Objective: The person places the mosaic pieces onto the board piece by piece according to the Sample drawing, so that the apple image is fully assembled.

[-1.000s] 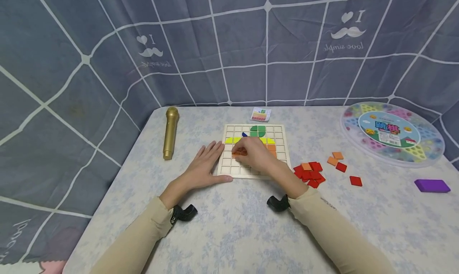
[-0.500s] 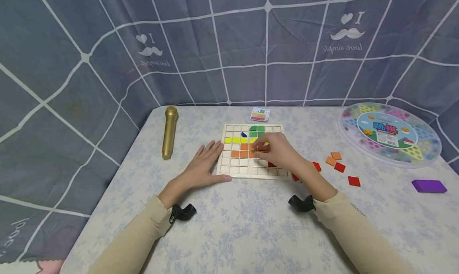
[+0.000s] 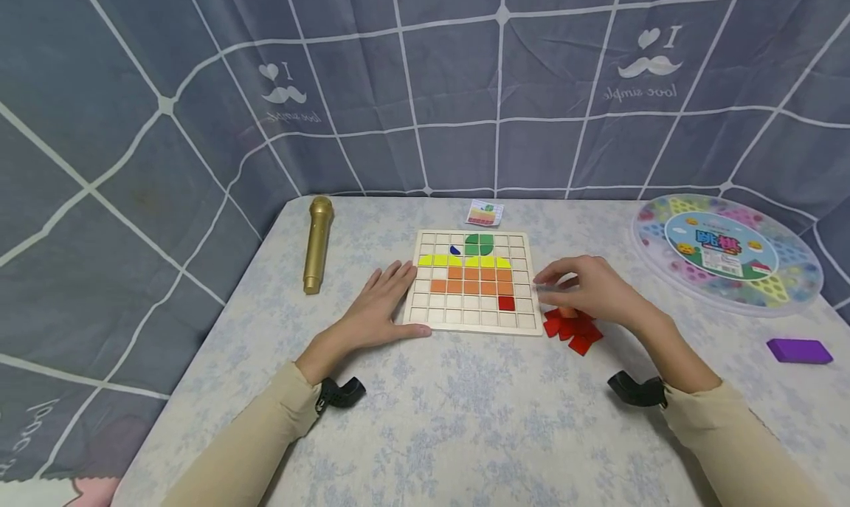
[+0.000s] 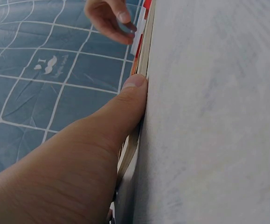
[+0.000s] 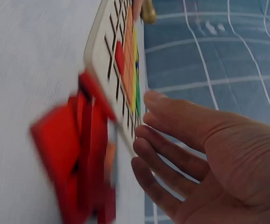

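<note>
A wooden grid board [image 3: 454, 316] lies mid-table. On it sit yellow pieces [image 3: 454, 261], orange squares [image 3: 471, 287], one red square [image 3: 506, 302], green pieces [image 3: 479, 245] and a small blue piece [image 3: 454, 250]. My left hand [image 3: 375, 311] rests flat at the board's left side, fingers spread, its thumb [image 4: 134, 88] against the front edge. Off the right edge hovers my right hand [image 3: 594, 289], above a pile of red squares [image 3: 579, 333] with an orange one among them. Its fingers are loosely bent, apart from the thumb, holding nothing in the right wrist view.
Behind the board lies a small picture card [image 3: 485, 212]. A gold microphone [image 3: 319, 245] is at the left. On the right are a round Chinese checkers box [image 3: 790, 271] and a purple block [image 3: 800, 350]. A grey-blue checked curtain [image 3: 451, 79] hangs behind the table.
My right hand has moved right, from over the orange rows to beside the board above the pile. The orange squares and red square it covered now show. My left hand stays put.
</note>
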A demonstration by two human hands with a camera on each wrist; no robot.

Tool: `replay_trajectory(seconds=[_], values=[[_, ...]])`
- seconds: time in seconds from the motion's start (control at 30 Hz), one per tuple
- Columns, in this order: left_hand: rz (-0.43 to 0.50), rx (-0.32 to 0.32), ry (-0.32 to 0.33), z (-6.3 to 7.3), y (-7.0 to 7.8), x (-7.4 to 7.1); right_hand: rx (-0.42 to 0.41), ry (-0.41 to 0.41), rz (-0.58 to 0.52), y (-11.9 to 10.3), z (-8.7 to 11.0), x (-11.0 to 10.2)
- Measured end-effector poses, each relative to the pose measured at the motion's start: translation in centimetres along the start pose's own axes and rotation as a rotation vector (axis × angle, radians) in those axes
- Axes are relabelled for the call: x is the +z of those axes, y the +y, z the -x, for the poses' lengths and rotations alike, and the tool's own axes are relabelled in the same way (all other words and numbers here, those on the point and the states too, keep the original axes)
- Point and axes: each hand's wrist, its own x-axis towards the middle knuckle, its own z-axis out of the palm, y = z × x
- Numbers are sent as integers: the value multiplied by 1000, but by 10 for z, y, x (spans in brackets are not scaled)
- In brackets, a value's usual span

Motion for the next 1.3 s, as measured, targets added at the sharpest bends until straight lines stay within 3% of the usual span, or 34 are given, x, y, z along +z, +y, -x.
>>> replay_trajectory(seconds=[0.17, 0.37, 0.8, 1.07, 1.3], values=[[-2, -2, 2, 0, 0, 0, 20, -45, 16, 20, 13, -10], [5, 1, 1, 0, -1, -1, -27, -88, 9, 31, 15, -13], [-7, -1, -5, -1, -1, 1, -50, 2, 61, 39, 16, -4], [-12, -6, 1, -2, -3, 3, -68, 68, 66, 26, 7, 0], [-12, -4, -5, -1, 0, 0, -106, 90, 42, -4, -19, 12]])
